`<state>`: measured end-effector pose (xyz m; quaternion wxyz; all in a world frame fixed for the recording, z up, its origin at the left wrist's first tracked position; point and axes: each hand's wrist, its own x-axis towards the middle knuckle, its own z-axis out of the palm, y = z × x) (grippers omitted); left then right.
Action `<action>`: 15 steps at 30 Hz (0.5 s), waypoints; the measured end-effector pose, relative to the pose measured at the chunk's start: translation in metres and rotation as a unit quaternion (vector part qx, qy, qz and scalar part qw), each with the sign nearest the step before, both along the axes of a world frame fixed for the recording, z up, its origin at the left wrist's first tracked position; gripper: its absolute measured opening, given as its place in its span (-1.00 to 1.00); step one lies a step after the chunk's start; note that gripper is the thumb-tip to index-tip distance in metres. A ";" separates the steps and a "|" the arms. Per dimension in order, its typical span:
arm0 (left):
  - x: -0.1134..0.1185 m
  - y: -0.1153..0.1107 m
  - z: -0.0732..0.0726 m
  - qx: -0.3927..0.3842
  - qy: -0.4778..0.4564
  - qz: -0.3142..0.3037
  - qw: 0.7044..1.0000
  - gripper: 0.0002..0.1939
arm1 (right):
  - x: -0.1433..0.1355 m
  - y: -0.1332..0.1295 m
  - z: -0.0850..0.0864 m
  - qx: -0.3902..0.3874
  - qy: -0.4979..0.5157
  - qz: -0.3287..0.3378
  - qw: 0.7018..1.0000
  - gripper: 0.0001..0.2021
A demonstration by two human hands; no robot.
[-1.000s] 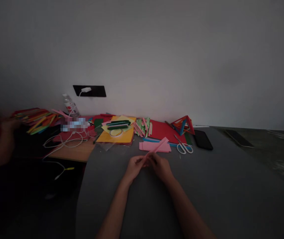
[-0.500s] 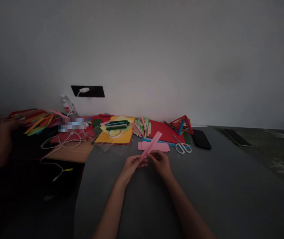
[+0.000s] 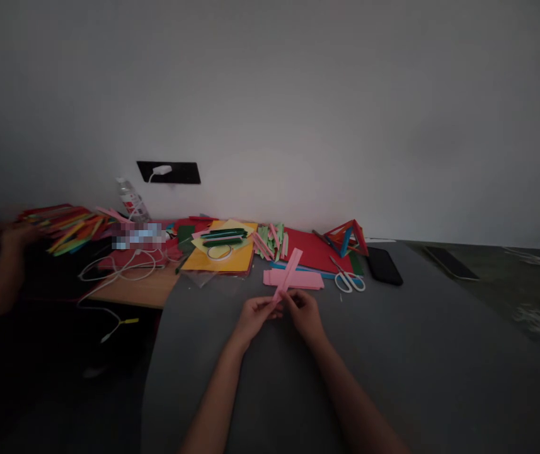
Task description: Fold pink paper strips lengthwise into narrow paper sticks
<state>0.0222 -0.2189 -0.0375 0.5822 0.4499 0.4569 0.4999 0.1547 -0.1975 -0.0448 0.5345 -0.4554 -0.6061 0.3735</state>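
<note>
A folded pink paper strip (image 3: 291, 270) slants up and to the right from between my hands, above the grey tabletop (image 3: 279, 391). My left hand (image 3: 254, 316) pinches its lower end between thumb and fingers. Close beside it, my right hand (image 3: 302, 308) has thumb and fingertips closed on the strip's lower right edge. Just behind the strip lie more pink paper pieces (image 3: 307, 280), stacked flat. White-handled scissors (image 3: 349, 281) rest to the right of that stack. My palms and some fingertips are hidden.
Yellow paper (image 3: 196, 262) carries a tape roll (image 3: 219, 253) and dark green strips. Green and pink strips (image 3: 272, 241), red paper (image 3: 300, 238), a folded-paper frame (image 3: 346, 238) and a phone (image 3: 384, 266) line the wall. At left are a bottle (image 3: 132, 200), cables and another person's arm (image 3: 2, 271).
The pink strip now stands slightly steeper, and its lower end has shifted a little to the right with my left hand. My right hand has barely moved and both hands keep their hold.
</note>
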 end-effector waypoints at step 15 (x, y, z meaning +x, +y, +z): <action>0.006 -0.002 0.003 0.015 0.044 0.017 0.999 -0.68 | -0.001 -0.003 0.002 0.037 -0.054 -0.006 0.998 -0.75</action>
